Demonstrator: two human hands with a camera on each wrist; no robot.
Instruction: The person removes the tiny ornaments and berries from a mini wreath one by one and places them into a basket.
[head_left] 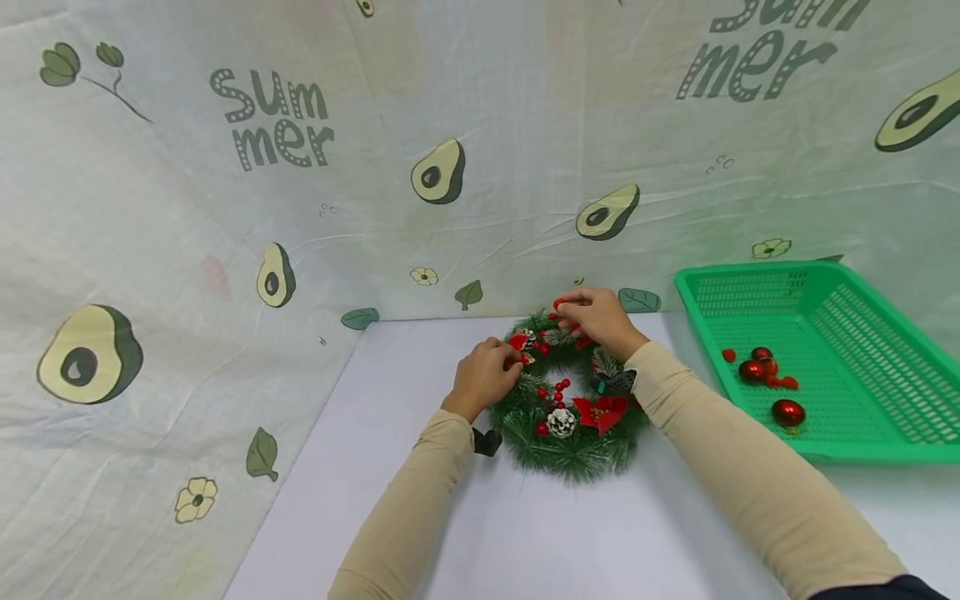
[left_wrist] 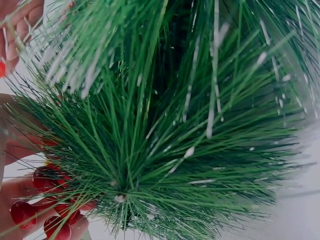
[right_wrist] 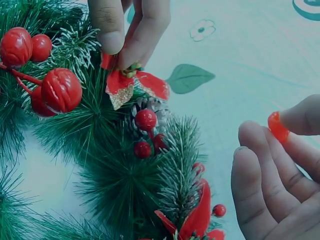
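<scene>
A green Christmas wreath (head_left: 573,458) lies on the white table, decorated with red berries (right_wrist: 62,90), a frosted pinecone (head_left: 561,423) and red poinsettias (head_left: 602,413). At its upper left, my left hand (head_left: 483,377) pinches a gold-edged poinsettia (right_wrist: 121,86) between thumb and fingers. Berries (left_wrist: 46,178) show against that hand's fingers in the left wrist view. My right hand (head_left: 600,321) is above the wreath's far edge, pinching a small orange-red piece (right_wrist: 278,127) apart from the greenery. What kind of piece it is cannot be made out.
To the right stands a green plastic basket (head_left: 885,457), holding shiny red baubles (head_left: 788,412) and several small red pieces (head_left: 729,355). Behind the table hangs a pale cloth (head_left: 510,100) printed with avocados and leaves. The white tabletop (head_left: 540,533) extends in front of the wreath.
</scene>
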